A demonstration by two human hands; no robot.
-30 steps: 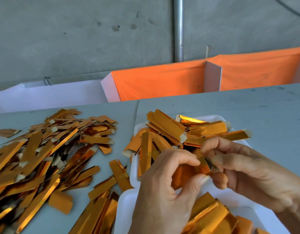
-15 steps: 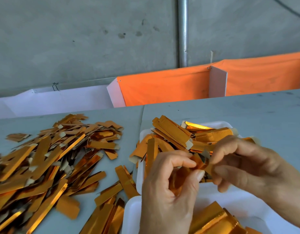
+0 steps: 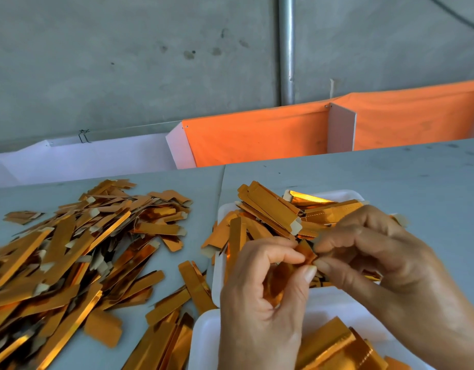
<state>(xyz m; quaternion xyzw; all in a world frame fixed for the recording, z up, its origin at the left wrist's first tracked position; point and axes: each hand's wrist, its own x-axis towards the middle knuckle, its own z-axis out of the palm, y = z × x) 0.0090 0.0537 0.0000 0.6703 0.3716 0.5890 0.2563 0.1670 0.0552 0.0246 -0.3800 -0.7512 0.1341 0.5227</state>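
My left hand [image 3: 262, 303] and my right hand [image 3: 377, 263] meet in front of me over two white foam trays. Between them they pinch one small gold foil strip [image 3: 305, 253]; the left thumb and forefinger hold its near end, the right fingertips hold its far end. The strip's lower part curls inside my left palm, mostly hidden. The far tray [image 3: 337, 194] holds several folded gold foil pieces [image 3: 270, 209]. The near tray [image 3: 204, 332] holds more gold pieces [image 3: 329, 345] at the bottom edge.
A big loose heap of flat gold foil strips [image 3: 70, 257] covers the grey table [image 3: 390, 177] on the left. Beyond the table's far edge stand white [image 3: 97, 158] and orange panels [image 3: 257, 134], then a concrete wall with a metal pipe [image 3: 286, 49].
Both hands kept working the same strip; they shifted slightly as the fingers re-pinched it. The camera tilted down a little, so everything sits lower in view.
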